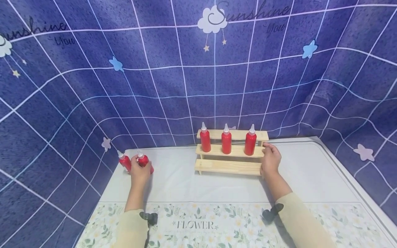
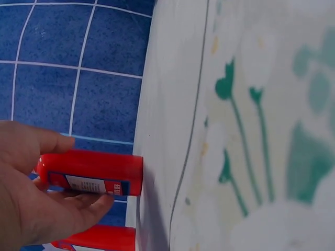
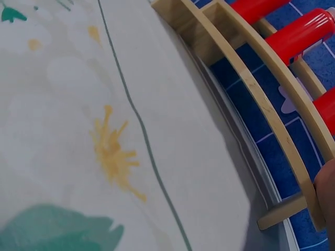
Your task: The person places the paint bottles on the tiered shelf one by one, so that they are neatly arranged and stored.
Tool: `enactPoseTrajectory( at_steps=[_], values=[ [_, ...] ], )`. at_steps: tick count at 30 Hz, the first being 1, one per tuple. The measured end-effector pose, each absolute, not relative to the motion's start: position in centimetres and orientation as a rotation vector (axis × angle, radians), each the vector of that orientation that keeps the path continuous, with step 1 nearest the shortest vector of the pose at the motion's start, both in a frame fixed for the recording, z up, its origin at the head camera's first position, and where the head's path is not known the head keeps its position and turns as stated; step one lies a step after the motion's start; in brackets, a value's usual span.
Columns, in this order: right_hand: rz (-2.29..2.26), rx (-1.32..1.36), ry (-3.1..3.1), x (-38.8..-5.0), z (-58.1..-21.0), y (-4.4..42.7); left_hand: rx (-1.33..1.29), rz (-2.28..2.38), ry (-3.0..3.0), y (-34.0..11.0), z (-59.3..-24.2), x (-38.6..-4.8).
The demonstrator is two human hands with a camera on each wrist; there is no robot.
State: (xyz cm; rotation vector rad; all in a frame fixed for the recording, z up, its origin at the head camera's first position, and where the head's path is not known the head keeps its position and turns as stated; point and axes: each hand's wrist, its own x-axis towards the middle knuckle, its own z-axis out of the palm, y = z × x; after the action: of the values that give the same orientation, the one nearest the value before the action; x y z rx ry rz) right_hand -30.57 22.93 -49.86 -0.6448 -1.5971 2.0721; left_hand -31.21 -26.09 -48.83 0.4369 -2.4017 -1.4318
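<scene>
At the left of the table my left hand grips a red squeeze bottle with a white pointed cap. In the left wrist view my thumb lies on one side of that bottle and my fingers on the other; its base is at or close to the tabletop. Another red bottle stands just left of this hand. My right hand holds the right end of a three-step wooden rack. Only a bit of that hand enters the right wrist view.
Three more red bottles, left, middle and right, stand upright on the rack's middle step. A flower-printed mat covers the front of the white table. Behind hangs a blue gridded cloth.
</scene>
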Motion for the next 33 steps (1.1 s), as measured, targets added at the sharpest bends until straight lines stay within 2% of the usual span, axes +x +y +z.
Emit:
enactPoseTrajectory(
  at_steps=[14, 33],
  values=[
    [2.042, -0.630, -1.593, -30.7, -50.5, 23.0, 0.436, -1.450, -2.590, -26.8, -49.7, -31.3],
    [1.983, -0.582, -1.621, -30.6, -50.2, 22.5, 0.330, -1.617, -2.522, -25.0, -48.1, -30.7]
  ],
)
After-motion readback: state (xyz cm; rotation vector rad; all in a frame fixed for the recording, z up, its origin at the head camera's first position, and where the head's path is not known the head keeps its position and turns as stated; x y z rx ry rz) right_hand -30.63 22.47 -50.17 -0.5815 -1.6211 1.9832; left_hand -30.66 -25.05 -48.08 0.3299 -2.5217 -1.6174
